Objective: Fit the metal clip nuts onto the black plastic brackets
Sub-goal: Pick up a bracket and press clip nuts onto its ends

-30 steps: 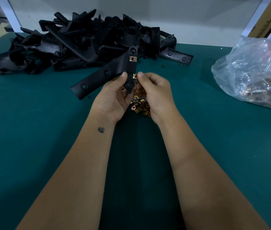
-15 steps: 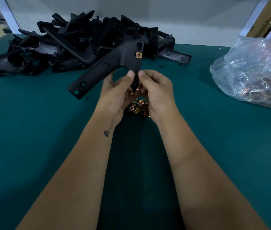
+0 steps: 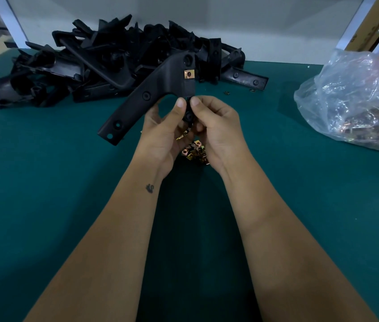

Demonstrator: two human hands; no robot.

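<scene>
Above table centre: black angled plastic bracket (image 3: 160, 89), 1 copper-coloured metal clip nut (image 3: 189, 74) fitted.
Hands: left hand (image 3: 164, 131) and right hand (image 3: 216, 129) grasping bracket's lower tab.
Risk: second nut, hidden by thumbs, could be seated crooked or dropped.

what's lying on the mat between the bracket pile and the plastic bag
In the head view, two stray clip nuts on the green mat between the bracket pile and plastic bag.
</scene>
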